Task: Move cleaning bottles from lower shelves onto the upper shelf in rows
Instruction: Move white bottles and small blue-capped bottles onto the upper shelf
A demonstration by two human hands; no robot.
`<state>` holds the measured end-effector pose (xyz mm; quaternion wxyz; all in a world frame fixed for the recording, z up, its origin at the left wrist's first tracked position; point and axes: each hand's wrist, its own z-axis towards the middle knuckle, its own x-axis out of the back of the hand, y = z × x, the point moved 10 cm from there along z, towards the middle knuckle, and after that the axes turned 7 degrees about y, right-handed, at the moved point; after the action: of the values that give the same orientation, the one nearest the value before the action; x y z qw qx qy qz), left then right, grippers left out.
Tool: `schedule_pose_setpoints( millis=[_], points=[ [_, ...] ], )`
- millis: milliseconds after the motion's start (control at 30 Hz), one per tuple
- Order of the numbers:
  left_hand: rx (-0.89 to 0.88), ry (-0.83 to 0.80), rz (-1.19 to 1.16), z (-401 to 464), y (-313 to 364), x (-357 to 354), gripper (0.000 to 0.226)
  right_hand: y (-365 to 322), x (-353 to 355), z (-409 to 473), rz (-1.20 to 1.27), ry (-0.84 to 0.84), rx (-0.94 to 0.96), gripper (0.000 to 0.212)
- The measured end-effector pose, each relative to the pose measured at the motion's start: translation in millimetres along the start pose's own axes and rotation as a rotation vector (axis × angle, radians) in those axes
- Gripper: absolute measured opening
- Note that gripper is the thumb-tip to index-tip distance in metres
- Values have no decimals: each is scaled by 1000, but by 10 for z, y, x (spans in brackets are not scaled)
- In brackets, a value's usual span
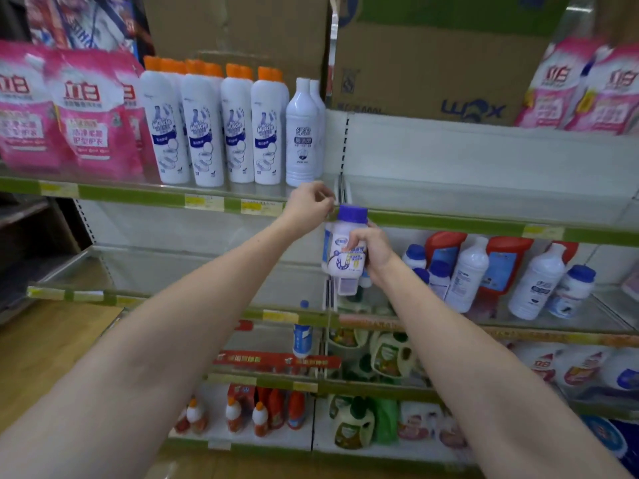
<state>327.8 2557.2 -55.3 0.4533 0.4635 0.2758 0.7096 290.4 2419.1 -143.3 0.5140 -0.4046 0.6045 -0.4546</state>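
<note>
Drain-cleaner bottles [347, 247] with purple caps are held clasped together by the right hand [375, 248] just below the upper shelf [484, 198], seemingly for lifting onto it, while the left hand [307, 203], loosely curled, holds nothing.

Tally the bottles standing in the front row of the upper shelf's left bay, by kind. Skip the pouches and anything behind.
Tall white plastic bottles with orange caps: 4
Tall all-white plastic bottle with a white cap: 1
Total: 5
</note>
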Motion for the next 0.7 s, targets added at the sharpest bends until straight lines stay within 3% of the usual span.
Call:
schedule_pose_setpoints(
  millis=[200,533,700],
  points=[
    [63,71,-159,590,308,66,17,-810,36,414,-17,65,126,58],
    [-25,46,69,1396,355,-193,20,-1196,331,1344,-6,136,145,48],
    [-34,4,146,1731,436,-558,16,-1221,632,1768,-125,187,129,66]
  ],
)
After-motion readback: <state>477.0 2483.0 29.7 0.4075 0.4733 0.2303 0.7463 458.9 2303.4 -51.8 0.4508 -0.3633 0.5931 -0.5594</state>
